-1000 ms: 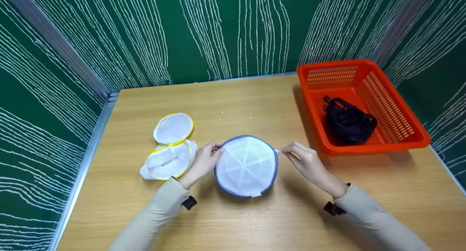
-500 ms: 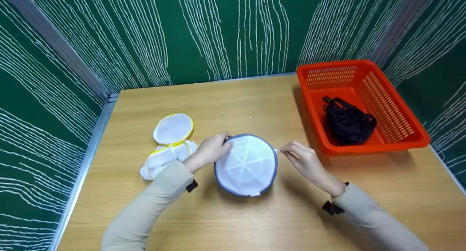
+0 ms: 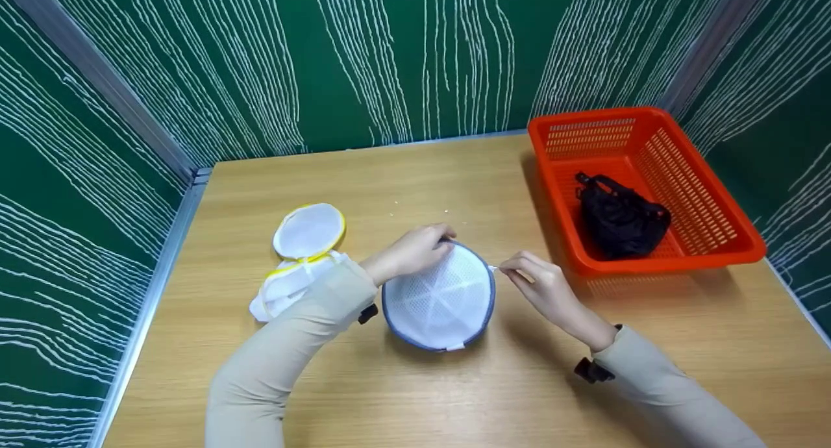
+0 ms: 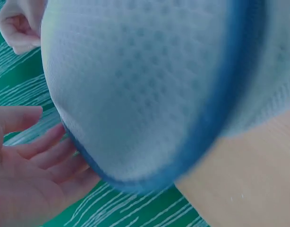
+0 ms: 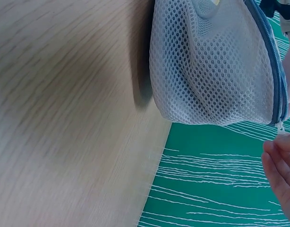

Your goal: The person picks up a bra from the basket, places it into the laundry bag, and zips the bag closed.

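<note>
White and honeycomb-patterned on the mesh bag (image 3: 448, 321), crossed by paler spokes (image 3: 435, 294) on top, ringed in blue along the zip (image 5: 278, 87), white again at the zip pull (image 5: 279, 126). White edged in yellow on the pouch (image 3: 308, 230), black on the bundle (image 3: 623, 221), orange-red on the slotted basket (image 3: 669, 263). Pale brown and wood-grained on the table (image 3: 363, 182), beige on the sleeves (image 3: 260, 363), green with wavy white lines on the walls (image 3: 441, 58).

Mesh laundry bag (image 3: 440, 302): white, round, blue zippered rim (image 5: 278, 80); top panel with spoke-like seams, facing up; white zipper pull (image 3: 494, 268) at right edge, white tag (image 3: 456, 347) at near edge; mid-tabletop (image 3: 415, 402).
</note>
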Motion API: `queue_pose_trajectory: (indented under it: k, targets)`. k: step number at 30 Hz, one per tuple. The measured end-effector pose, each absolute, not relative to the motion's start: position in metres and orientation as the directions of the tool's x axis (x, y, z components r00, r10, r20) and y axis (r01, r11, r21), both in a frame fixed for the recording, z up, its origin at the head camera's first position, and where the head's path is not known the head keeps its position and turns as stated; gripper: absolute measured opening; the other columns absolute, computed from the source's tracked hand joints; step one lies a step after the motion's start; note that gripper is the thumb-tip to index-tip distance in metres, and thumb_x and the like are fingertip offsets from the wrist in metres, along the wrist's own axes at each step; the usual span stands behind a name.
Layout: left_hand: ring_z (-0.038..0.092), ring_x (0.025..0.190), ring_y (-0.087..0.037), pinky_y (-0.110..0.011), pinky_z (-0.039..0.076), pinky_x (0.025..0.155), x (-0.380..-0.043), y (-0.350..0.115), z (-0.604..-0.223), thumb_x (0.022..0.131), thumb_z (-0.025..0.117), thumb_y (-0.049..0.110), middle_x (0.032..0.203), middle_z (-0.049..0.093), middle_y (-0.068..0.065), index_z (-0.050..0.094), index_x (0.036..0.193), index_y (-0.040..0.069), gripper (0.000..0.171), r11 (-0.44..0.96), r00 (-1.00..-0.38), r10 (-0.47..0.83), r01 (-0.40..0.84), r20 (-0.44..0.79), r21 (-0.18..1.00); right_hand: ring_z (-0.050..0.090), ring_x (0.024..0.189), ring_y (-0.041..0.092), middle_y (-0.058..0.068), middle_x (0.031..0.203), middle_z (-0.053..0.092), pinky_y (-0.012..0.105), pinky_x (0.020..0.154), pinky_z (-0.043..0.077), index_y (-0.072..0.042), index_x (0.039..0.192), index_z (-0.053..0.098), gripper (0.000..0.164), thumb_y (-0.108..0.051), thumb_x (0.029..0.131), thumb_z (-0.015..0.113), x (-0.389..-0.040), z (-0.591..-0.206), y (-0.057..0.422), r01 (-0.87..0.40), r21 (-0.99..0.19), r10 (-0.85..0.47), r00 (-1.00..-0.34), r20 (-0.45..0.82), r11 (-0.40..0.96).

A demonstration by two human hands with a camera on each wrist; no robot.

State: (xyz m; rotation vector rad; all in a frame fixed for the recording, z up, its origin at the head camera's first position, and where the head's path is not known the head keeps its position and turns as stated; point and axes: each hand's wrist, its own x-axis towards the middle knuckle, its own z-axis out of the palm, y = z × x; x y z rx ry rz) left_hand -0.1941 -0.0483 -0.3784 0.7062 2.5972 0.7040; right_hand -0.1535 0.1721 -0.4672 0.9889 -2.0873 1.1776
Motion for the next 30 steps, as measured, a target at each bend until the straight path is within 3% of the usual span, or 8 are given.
queue_pose_trajectory:
  k: [4, 15, 22, 30]
  targets:
    - [0.044, 0.117, -0.023, -0.031, 0.032, 0.100, -0.195, -0.040, -0.380, 0.093, 0.041, 0.015, 0.123, 0.051, -0.011, 0.049, 0.123, 0.003, 0.033, 0.727, -0.773, 0.597, 0.411, -0.213, 0.550, 0.057, 0.070, 0.015, 0.007, 0.075, 0.061, 0.012, 0.068, 0.044, -0.002, 0.080, 0.063, 0.027, 0.020, 0.066, 0.063, -0.154, -0.467, 0.172, -0.814, -0.471, -0.334, -0.573, 0.748, 0.341]
    - [0.046, 0.115, -0.024, -0.031, 0.035, 0.098, -0.194, -0.035, -0.384, 0.093, 0.043, 0.014, 0.122, 0.052, -0.011, 0.049, 0.122, 0.004, 0.032, 0.770, -0.733, 0.617, 0.486, -0.286, 0.414, 0.057, 0.070, 0.015, 0.007, 0.075, 0.061, 0.012, 0.069, 0.044, -0.002, 0.081, 0.063, 0.027, 0.020, 0.066, 0.063, -0.154, -0.466, 0.171, -0.813, -0.476, -0.335, -0.575, 0.747, 0.335]
    - [0.055, 0.100, -0.022, -0.030, 0.043, 0.087, -0.193, -0.042, -0.386, 0.092, 0.046, 0.015, 0.107, 0.059, -0.011, 0.055, 0.111, 0.004, 0.023, 0.740, -0.713, 0.648, 0.508, -0.266, 0.441, 0.057, 0.070, 0.016, 0.007, 0.075, 0.061, 0.012, 0.070, 0.044, -0.002, 0.081, 0.063, 0.025, 0.019, 0.067, 0.064, -0.153, -0.466, 0.171, -0.808, -0.478, -0.338, -0.581, 0.740, 0.344]
    - [0.054, 0.097, -0.022, -0.032, 0.043, 0.086, -0.188, -0.049, -0.388, 0.091, 0.048, 0.015, 0.102, 0.059, -0.011, 0.055, 0.104, 0.003, 0.019, 0.704, -0.702, 0.670, 0.500, -0.241, 0.504, 0.056, 0.069, 0.015, 0.005, 0.074, 0.060, 0.013, 0.066, 0.045, -0.002, 0.079, 0.063, 0.025, 0.019, 0.066, 0.064, -0.153, -0.465, 0.170, -0.816, -0.462, -0.332, -0.568, 0.753, 0.347]
